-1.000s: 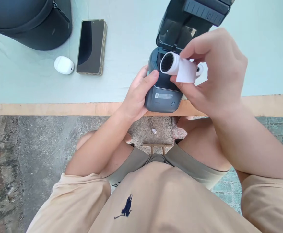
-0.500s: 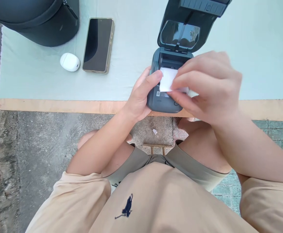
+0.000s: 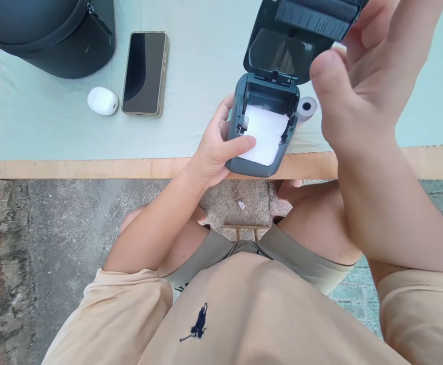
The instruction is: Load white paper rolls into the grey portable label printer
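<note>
A small dark grey printer (image 3: 244, 165) sits at the table's near edge with its lid (image 3: 282, 48) swung up. A white paper roll lies in its bay, and the loose end of the paper (image 3: 265, 134) hangs over the front. My left hand (image 3: 215, 147) grips the printer's left side, with the thumb pressed on the paper. My right hand (image 3: 362, 66) is raised beside the lid's right edge with fingers apart; whether it touches the lid is unclear. A second small roll (image 3: 307, 107) lies on the table just right of the printer.
A phone (image 3: 145, 73) lies face up at the left on the pale green tabletop (image 3: 198, 61), with a white earbud case (image 3: 102, 101) beside it. A dark round bag (image 3: 49, 35) fills the far left corner. The wooden table edge (image 3: 92, 169) runs above my knees.
My right hand set the paper roll into the printer, let go and rose to the lid. My left thumb moved onto the paper's loose end.
</note>
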`<state>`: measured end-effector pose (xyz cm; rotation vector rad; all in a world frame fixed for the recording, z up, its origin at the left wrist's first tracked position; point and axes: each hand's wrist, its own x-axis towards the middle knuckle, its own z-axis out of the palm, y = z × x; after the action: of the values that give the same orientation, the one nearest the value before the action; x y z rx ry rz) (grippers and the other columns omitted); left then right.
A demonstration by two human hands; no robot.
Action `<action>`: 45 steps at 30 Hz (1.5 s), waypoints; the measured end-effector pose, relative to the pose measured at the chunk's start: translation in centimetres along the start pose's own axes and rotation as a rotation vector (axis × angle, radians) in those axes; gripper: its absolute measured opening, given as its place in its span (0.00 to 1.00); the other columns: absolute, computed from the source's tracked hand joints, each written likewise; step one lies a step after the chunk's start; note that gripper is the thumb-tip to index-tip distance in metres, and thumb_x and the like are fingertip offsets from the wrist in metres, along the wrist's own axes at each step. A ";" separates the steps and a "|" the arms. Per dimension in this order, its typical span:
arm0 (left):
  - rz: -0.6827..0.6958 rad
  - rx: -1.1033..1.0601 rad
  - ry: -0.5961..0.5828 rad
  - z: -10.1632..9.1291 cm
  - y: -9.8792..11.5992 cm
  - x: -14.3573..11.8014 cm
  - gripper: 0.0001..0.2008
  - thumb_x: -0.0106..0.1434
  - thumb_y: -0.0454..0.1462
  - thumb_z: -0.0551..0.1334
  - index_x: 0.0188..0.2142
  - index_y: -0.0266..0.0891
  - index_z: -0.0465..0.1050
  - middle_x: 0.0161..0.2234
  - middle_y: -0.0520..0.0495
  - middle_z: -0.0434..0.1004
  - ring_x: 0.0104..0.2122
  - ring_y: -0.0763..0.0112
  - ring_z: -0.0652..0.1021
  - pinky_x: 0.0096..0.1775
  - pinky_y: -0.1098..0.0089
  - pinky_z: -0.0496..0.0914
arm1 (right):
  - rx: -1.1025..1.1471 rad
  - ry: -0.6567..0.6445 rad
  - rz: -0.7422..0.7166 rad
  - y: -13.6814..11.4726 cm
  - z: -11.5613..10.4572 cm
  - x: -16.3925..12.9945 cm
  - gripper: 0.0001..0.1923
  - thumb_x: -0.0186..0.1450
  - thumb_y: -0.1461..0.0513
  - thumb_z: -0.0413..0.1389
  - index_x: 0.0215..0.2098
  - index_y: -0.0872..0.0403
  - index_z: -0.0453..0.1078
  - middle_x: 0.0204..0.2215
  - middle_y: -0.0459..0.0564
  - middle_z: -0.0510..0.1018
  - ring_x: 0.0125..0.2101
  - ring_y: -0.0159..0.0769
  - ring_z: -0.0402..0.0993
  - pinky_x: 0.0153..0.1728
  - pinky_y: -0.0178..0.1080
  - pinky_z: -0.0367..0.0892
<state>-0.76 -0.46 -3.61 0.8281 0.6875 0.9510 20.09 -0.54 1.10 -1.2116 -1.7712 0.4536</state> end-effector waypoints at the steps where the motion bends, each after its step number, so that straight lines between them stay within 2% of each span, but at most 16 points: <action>1: 0.002 0.011 -0.007 0.0 0.1 0.0 0.37 0.47 0.51 0.83 0.53 0.48 0.73 0.44 0.50 0.84 0.60 0.46 0.83 0.55 0.57 0.82 | -0.017 0.005 -0.069 0.2 0.2 0.0 0.22 0.76 0.44 0.51 0.67 0.25 0.65 0.56 0.42 0.75 0.59 0.44 0.76 0.58 0.49 0.73; 3: 0.007 0.022 -0.025 -0.2 0.1 -0.1 0.37 0.48 0.50 0.83 0.53 0.49 0.72 0.46 0.50 0.85 0.60 0.47 0.84 0.54 0.58 0.83 | -0.090 0.066 -0.247 0.4 0.6 -0.1 0.16 0.76 0.48 0.54 0.59 0.33 0.76 0.46 0.47 0.78 0.53 0.43 0.76 0.56 0.49 0.76; 6: 0.014 0.022 -0.039 -0.4 0.1 0.0 0.37 0.47 0.47 0.84 0.52 0.48 0.71 0.48 0.49 0.86 0.60 0.47 0.84 0.53 0.60 0.83 | -0.145 0.016 -0.335 0.8 1.0 -0.5 0.15 0.73 0.49 0.57 0.52 0.42 0.78 0.44 0.54 0.76 0.53 0.46 0.74 0.58 0.52 0.78; 11: 0.026 0.010 -0.046 -0.5 0.0 0.3 0.37 0.47 0.47 0.83 0.53 0.48 0.71 0.48 0.48 0.86 0.63 0.45 0.82 0.54 0.57 0.83 | -0.091 -0.127 -0.392 1.8 0.7 -0.5 0.12 0.72 0.53 0.57 0.52 0.41 0.76 0.50 0.54 0.73 0.55 0.48 0.74 0.64 0.59 0.74; 15: 0.004 -0.004 -0.019 -0.5 0.0 0.4 0.40 0.44 0.46 0.84 0.54 0.48 0.71 0.49 0.46 0.85 0.66 0.42 0.79 0.58 0.52 0.82 | -0.033 -0.143 -0.438 2.1 0.4 -0.3 0.14 0.72 0.54 0.55 0.54 0.40 0.77 0.51 0.54 0.75 0.54 0.48 0.76 0.65 0.60 0.74; 21: 0.006 0.004 -0.030 -0.6 0.0 0.1 0.41 0.44 0.47 0.85 0.55 0.48 0.71 0.51 0.47 0.85 0.66 0.43 0.80 0.57 0.55 0.82 | -0.031 -0.135 -0.374 1.9 0.3 -0.5 0.17 0.77 0.55 0.48 0.50 0.42 0.80 0.51 0.53 0.79 0.53 0.45 0.80 0.60 0.55 0.78; 24: 0.024 0.005 -0.045 -0.7 0.0 0.0 0.39 0.47 0.47 0.83 0.55 0.48 0.70 0.50 0.47 0.85 0.64 0.45 0.81 0.56 0.57 0.82 | -0.057 -0.101 -0.373 1.8 0.2 -0.5 0.14 0.75 0.56 0.53 0.53 0.43 0.79 0.52 0.54 0.81 0.53 0.46 0.81 0.55 0.54 0.78; 27: 0.026 0.006 -0.076 -0.6 0.0 0.0 0.38 0.49 0.46 0.83 0.56 0.49 0.69 0.50 0.49 0.86 0.63 0.47 0.82 0.53 0.60 0.83 | -0.088 -0.101 -0.366 1.8 0.0 -0.5 0.15 0.73 0.54 0.56 0.56 0.43 0.76 0.55 0.53 0.81 0.55 0.48 0.80 0.57 0.54 0.76; 30: 0.017 -0.008 -0.084 -0.5 0.3 0.0 0.37 0.50 0.48 0.82 0.55 0.50 0.70 0.52 0.49 0.85 0.63 0.48 0.82 0.52 0.60 0.83 | -0.109 -0.134 -0.358 1.5 -0.1 -0.5 0.18 0.72 0.55 0.56 0.60 0.42 0.73 0.59 0.52 0.80 0.59 0.48 0.79 0.59 0.54 0.75; 35: 0.011 -0.036 -0.090 -0.2 0.5 0.0 0.31 0.56 0.54 0.78 0.53 0.49 0.72 0.49 0.46 0.85 0.58 0.50 0.84 0.50 0.59 0.82 | -0.102 -0.175 -0.383 0.6 -0.4 -0.7 0.21 0.71 0.55 0.60 0.62 0.44 0.71 0.57 0.54 0.82 0.57 0.49 0.80 0.57 0.54 0.76; 38: 0.052 -0.021 -0.112 -0.4 0.2 0.1 0.26 0.59 0.50 0.77 0.51 0.47 0.74 0.45 0.48 0.84 0.50 0.56 0.86 0.45 0.63 0.81 | -0.138 -0.243 -0.316 0.0 -0.8 -0.8 0.20 0.73 0.53 0.59 0.63 0.38 0.68 0.59 0.48 0.80 0.62 0.48 0.77 0.61 0.55 0.74; 41: 0.084 -0.037 -0.134 -0.5 0.0 0.3 0.24 0.58 0.46 0.77 0.50 0.46 0.75 0.42 0.50 0.83 0.46 0.60 0.86 0.44 0.65 0.81 | -0.132 -0.343 -0.224 -0.5 -1.5 -0.8 0.20 0.75 0.52 0.59 0.64 0.33 0.65 0.62 0.43 0.76 0.69 0.45 0.70 0.66 0.54 0.72; 45: 0.099 -0.019 -0.126 -0.6 -0.2 0.5 0.23 0.58 0.45 0.76 0.50 0.47 0.75 0.43 0.52 0.81 0.41 0.68 0.83 0.40 0.68 0.79 | -0.136 -0.395 -0.213 -0.8 -2.1 -0.7 0.23 0.72 0.50 0.63 0.62 0.33 0.65 0.62 0.43 0.75 0.65 0.45 0.73 0.60 0.51 0.77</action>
<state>-0.99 0.08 -4.16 0.9034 0.5325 0.9836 21.46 -1.85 2.44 -1.0588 -2.2747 0.4766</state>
